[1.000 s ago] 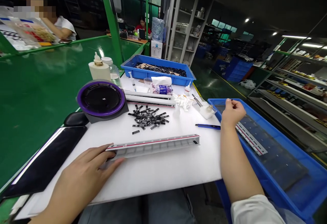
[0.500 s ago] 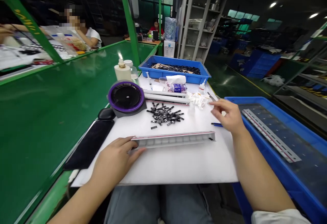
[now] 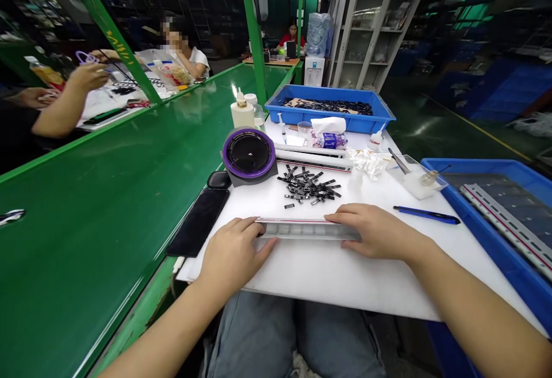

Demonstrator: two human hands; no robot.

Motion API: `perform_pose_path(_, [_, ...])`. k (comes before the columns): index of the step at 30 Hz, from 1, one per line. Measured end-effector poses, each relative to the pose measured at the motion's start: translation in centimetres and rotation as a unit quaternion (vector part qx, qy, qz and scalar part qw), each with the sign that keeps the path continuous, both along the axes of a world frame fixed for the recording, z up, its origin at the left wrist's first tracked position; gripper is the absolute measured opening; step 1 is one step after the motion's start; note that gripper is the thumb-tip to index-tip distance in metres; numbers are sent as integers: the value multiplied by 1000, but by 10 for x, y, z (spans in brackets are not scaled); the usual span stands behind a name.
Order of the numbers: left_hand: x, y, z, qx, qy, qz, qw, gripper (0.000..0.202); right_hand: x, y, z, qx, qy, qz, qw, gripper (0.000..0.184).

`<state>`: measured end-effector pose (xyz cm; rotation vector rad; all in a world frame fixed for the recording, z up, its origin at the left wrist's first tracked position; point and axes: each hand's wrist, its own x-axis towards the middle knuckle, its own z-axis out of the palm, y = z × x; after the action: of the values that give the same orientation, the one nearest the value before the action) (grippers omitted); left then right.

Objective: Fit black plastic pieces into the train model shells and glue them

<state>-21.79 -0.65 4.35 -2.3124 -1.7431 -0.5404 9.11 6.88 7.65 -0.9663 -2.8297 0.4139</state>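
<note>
Left hand (image 3: 233, 257) and right hand (image 3: 375, 231) resting on the two ends of a long grey-white ribbed plastic strip (image 3: 307, 229) with a red edge line, on a white work surface (image 3: 345, 286). Beyond the hands, a loose pile of small black clips (image 3: 309, 185); right of the right hand, a slim blue pen-like tool (image 3: 425, 214).

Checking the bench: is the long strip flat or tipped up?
Flat: the strip rests on the white tabletop, between left hand and right hand.

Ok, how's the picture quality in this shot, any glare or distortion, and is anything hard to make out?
In the head view, the wide lens leans the green post and stretches the green bench, which has pale glare near its far end; the left hand and right hand look sharp, while the dim far shelves lose detail.
</note>
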Motion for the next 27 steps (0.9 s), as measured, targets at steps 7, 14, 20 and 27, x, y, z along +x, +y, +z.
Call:
perform_pose_path(7, [0, 0, -1, -4, 5, 3, 1000, 29, 2, 2, -2, 14, -6, 4, 1000, 53])
perform_pose_path(14, [0, 2, -1, -18, 17, 6, 1000, 30, 2, 1, -5, 23, -1, 3, 1000, 52])
perform_pose_path(20, [-2, 3, 7, -53, 14, 27, 998, 18, 3, 2, -6, 47, -14, -13, 999, 48])
perform_pose_path(27, [-4, 3, 6, -35, 38, 40, 998, 14, 2, 1, -6, 44, -4, -10, 999, 47])
